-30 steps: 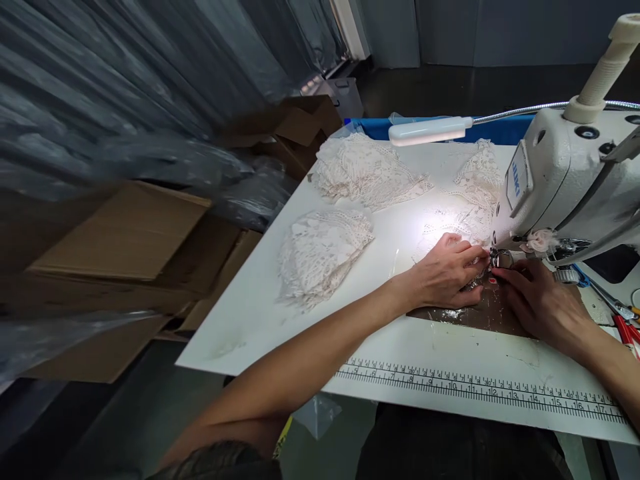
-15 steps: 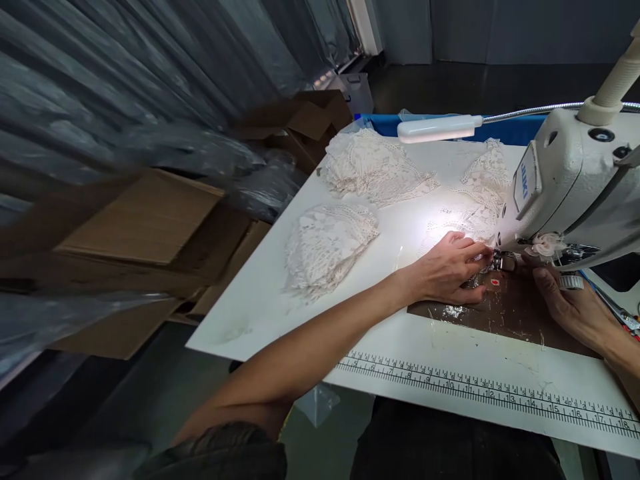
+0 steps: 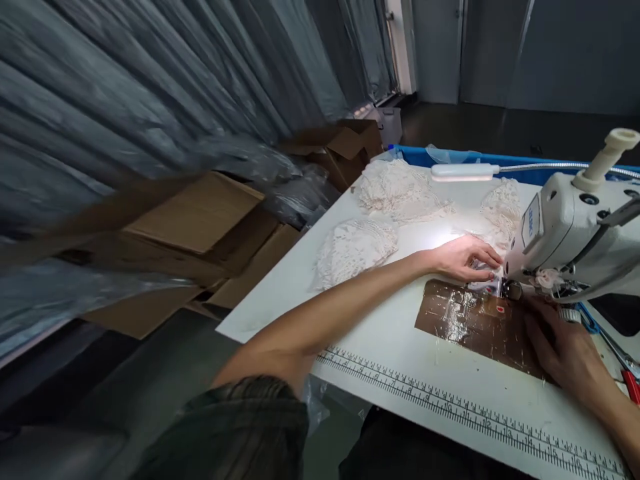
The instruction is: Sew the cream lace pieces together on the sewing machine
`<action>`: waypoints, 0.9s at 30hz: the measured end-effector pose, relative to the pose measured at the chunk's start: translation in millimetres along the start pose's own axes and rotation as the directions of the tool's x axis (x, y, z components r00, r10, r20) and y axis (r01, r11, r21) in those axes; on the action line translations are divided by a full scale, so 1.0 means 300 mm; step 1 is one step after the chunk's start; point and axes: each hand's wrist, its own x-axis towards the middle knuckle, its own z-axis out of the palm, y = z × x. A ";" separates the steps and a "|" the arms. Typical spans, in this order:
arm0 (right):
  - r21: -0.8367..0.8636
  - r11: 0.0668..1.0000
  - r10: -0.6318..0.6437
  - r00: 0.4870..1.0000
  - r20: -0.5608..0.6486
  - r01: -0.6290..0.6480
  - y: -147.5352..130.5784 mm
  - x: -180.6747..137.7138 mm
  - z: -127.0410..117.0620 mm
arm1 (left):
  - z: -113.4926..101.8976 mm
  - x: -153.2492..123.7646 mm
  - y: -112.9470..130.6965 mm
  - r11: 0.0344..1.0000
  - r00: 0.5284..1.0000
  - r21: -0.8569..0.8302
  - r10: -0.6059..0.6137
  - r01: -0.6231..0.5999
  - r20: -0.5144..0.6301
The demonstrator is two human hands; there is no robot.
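My left hand (image 3: 466,259) lies palm down on white lace fabric (image 3: 484,233), fingers stretched toward the presser foot (image 3: 511,289) of a white sewing machine (image 3: 575,213). Its thumb is apart from the fingers. On the other side of the foot, my right hand (image 3: 570,347) reaches in low with its fingers extended. The machine head partly hides those fingertips, and no cloth shows between them. Beneath the foot is a brown taped sheet (image 3: 465,317) with a small red mark. The lace at the needle is mostly covered by my left hand.
Lace piles (image 3: 355,250) lie on the white table (image 3: 280,300), with a printed ruler (image 3: 450,405) along its front edge. A lamp (image 3: 463,173) hangs over the back. Red-handled scissors (image 3: 631,387) are at right, cardboard boxes (image 3: 195,207) at left.
The camera view has shifted, so the table and machine sit lower. My left hand has moved farther back over the lace, uncovering more of the brown sheet. My right hand stays beside the foot.
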 end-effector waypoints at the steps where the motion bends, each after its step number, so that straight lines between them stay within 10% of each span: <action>1: -0.008 1.000 -0.017 1.000 -0.001 0.017 0.005 -0.008 0.012 | -0.010 0.030 -0.011 0.999 0.999 0.007 -0.035 0.035 -0.026; 5: -0.041 0.994 -0.100 0.994 -0.040 0.099 0.032 -0.026 0.054 | -0.023 0.182 -0.059 0.973 0.970 0.158 -0.137 0.170 -0.200; 11: -0.086 0.984 -0.162 0.984 -0.068 0.156 0.068 -0.032 0.087 | -0.012 0.319 -0.155 0.922 0.959 0.273 -0.284 0.276 -0.010; 27: -0.019 0.994 -0.113 0.986 -0.120 0.111 0.048 -0.018 0.074 | 0.051 -0.065 0.049 0.756 0.890 0.470 -0.401 0.456 -0.218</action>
